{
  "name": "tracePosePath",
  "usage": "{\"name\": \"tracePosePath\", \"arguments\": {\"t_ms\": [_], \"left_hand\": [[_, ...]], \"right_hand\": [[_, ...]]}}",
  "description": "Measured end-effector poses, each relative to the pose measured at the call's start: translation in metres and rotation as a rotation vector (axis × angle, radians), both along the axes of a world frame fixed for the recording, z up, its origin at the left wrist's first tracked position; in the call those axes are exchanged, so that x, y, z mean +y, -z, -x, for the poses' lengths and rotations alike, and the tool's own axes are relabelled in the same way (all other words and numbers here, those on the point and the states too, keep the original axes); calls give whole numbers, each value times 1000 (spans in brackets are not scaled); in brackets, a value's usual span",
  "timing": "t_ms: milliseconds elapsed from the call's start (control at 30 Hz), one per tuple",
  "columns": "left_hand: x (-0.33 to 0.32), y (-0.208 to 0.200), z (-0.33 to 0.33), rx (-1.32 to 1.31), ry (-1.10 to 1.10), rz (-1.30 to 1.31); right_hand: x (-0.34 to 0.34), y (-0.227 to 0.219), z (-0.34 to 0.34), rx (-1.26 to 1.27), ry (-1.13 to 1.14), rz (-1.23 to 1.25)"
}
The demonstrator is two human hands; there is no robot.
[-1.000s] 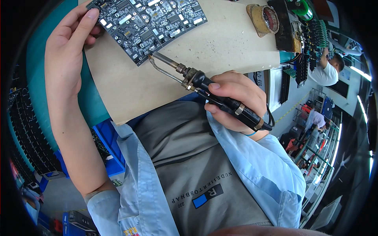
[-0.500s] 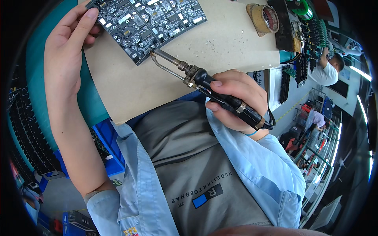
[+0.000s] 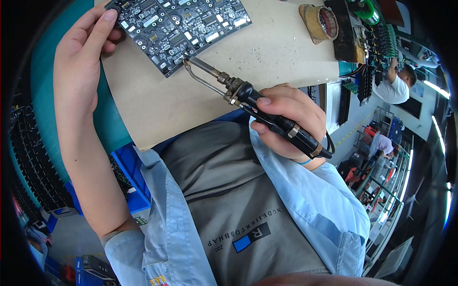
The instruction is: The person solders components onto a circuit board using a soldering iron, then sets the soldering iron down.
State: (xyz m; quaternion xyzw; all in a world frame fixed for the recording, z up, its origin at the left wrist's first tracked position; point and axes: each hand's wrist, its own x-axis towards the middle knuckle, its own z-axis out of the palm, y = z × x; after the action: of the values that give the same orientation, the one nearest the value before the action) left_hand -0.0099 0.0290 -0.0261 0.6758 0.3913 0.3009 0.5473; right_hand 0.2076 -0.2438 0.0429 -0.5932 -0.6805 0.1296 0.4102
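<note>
Soldering iron [image 3: 248, 95] tip at black circuit board [image 3: 179, 26]

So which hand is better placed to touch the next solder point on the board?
Right. The right hand holds the soldering iron, tip at the circuit board edge; the left hand only steadies its corner.

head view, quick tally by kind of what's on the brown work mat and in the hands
circuit board panel: 1, left hand at its corner
soldering iron: 1, in the right hand, tip at the panel's edge
round tip-cleaner holder: 1
brown work mat: 1
total: 4
</note>
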Motion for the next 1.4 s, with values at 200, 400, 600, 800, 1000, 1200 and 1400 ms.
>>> {"name": "tracePosePath", "arguments": {"t_ms": [200,400,600,800,1000,1200,1400], "left_hand": [[1,3,2,15,-6,-7],[-2,2,-1,10,-15,0],[-3,1,-1,17,9,-21],[-3,0,0,32,9,-8],[-3,-1,-1,21,11,-11],[-4,0,-1,24,0,-10],[-5,3,0,38,-21,-33]], "right_hand": [[2,-5,1,12,-2,21],[4,-9,4,29,-14,55],[2,-8,4,36,4,57],[3,-9,4,24,11,44],[4,-9,5,28,-5,45],[3,-8,4,36,0,47],[2,-8,4,31,1,52]]}}
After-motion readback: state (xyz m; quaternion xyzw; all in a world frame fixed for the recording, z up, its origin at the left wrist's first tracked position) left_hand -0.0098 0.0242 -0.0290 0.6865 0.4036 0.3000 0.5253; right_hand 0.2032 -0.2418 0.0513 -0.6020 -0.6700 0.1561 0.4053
